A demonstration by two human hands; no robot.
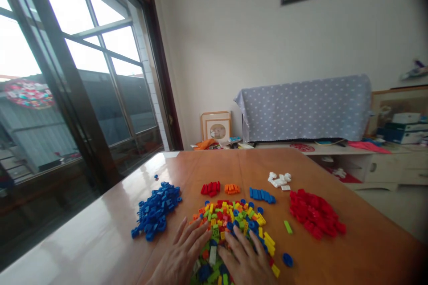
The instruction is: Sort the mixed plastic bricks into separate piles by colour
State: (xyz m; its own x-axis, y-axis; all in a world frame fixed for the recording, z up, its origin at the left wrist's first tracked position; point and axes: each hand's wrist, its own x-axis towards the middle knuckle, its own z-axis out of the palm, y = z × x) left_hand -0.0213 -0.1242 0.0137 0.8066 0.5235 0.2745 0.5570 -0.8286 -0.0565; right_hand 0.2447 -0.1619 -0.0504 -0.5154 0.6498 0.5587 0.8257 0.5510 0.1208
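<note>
A mixed pile of toy building bricks in yellow, green, red, orange and blue lies at the near middle of the table. On its left side rests my left hand, fingers stretched out and a little apart. My right hand lies spread over the pile's right side. Neither hand grips a brick that I can see; what is under the palms is hidden. Between the hands a grey brick shows. A blue round piece and a green brick lie loose to the right.
Blue bricks are heaped at left, red bricks at right. Behind the mixed pile sit small groups of red bricks, orange bricks, blue bricks and white bricks. The wooden table ends before a low cabinet.
</note>
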